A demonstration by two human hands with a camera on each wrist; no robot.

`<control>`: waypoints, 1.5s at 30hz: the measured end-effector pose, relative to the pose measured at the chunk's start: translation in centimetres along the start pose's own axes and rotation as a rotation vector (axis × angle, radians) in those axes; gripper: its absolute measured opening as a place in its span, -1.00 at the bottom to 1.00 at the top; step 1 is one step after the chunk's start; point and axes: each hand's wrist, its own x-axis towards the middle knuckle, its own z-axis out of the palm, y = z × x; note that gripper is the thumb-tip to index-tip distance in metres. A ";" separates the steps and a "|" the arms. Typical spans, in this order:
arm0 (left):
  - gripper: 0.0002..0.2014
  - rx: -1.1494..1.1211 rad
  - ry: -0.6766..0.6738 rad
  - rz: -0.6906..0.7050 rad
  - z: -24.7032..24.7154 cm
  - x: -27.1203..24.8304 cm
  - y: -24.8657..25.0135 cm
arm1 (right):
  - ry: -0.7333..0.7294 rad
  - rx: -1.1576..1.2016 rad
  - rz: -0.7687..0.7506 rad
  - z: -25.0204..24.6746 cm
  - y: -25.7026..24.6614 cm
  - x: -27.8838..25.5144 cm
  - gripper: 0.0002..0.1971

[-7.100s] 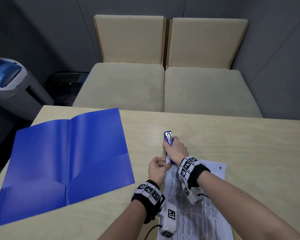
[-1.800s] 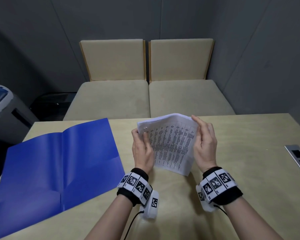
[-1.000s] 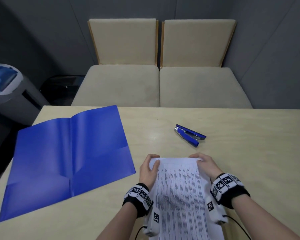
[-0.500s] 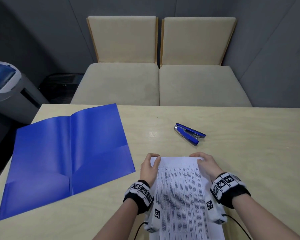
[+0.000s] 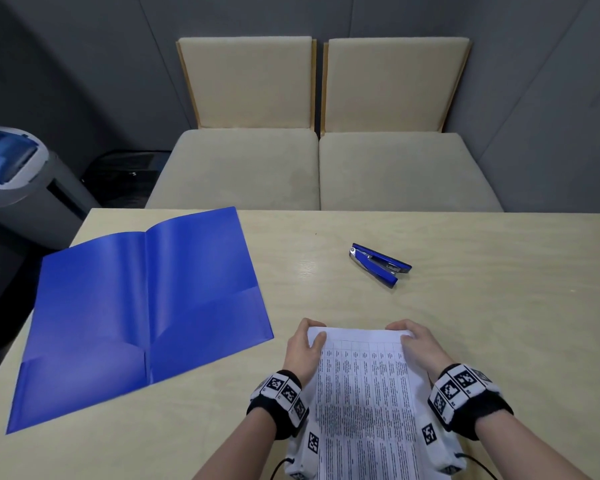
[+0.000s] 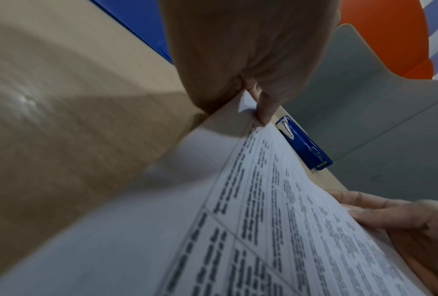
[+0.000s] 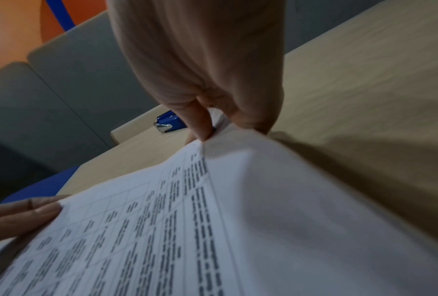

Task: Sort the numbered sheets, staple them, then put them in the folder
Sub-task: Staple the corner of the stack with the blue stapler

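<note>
Nearest us: printed sheets (image 5: 364, 393), thin white paper with a ruled table, pinched at the far corners by our left hand (image 5: 303, 348) and right hand (image 5: 418, 344). Beyond: blue stapler (image 5: 380, 265), glossy, wedge-shaped, on the pale wood-grain table (image 5: 499, 306). Left: blue folder (image 5: 136, 306), open flat, smooth, with pockets.

Under my wrists the table (image 5: 465, 323) is pale wood, smooth with a faint sheen and fine grain. The sheets (image 5: 364, 393) are matt white paper, printed. The folder (image 5: 118, 306) looks like glossy blue card or plastic, catching light. The stapler (image 5: 380, 264) is shiny blue plastic with bright metal at its end. The chairs (image 5: 243, 161) wear matt beige cloth.
</note>
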 end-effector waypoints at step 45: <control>-0.89 -0.052 0.207 -0.165 0.3 4.4 2.6 | 0.298 -0.952 -0.198 1.8 -11.1 8.3 -0.51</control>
